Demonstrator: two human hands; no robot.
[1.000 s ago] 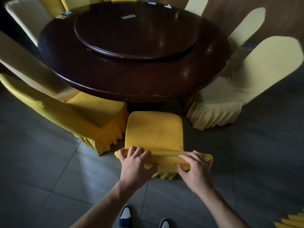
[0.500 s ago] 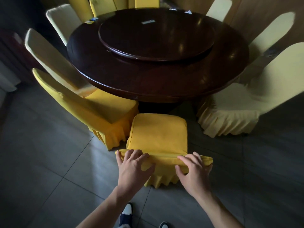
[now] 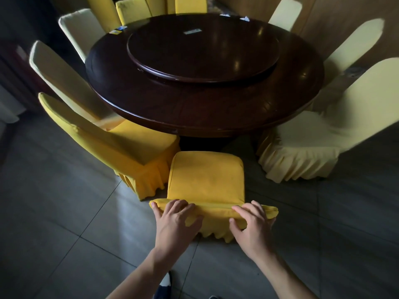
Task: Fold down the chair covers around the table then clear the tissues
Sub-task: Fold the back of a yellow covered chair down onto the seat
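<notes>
A round dark table (image 3: 205,108) stands ringed by covered chairs. Nearest it, a yellow cover (image 3: 206,180) lies folded down over its chair. The left hand (image 3: 176,221) and right hand (image 3: 251,223) both grip its rolled near edge, fingers curled over. Small tissues (image 3: 245,18) sit at the table's far rim.

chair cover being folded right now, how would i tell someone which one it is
Start at the big round dark table. At its near edge is a deep yellow chair cover, the left hand and right hand gripping its rolled top. Unlike its neighbours, whose tall backs stand upright, this one is folded down.
</notes>
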